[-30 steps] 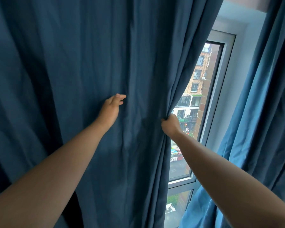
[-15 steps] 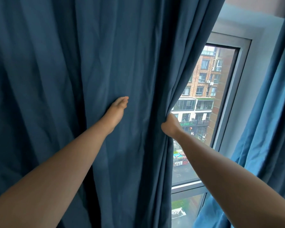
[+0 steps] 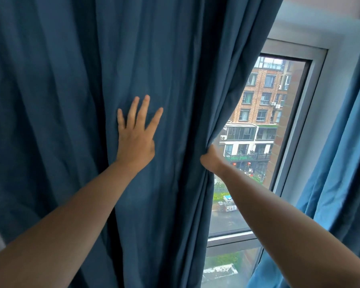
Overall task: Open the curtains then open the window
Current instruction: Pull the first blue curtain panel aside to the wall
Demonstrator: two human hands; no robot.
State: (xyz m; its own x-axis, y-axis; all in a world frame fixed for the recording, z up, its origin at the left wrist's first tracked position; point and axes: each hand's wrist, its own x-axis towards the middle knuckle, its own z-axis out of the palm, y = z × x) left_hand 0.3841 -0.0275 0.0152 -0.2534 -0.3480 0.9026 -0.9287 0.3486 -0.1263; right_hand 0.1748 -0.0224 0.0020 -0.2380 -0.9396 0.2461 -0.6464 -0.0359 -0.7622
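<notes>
Curtain (image 3: 60,100) | left hand (image 3: 136,140) flat, fingers spread | right hand (image 3: 211,161) gripping its edge

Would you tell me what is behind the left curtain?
Behind the left curtain, past the edge the right hand grips, the window and its frame show. Whatever lies behind the fabric under the left hand is hidden.
</notes>
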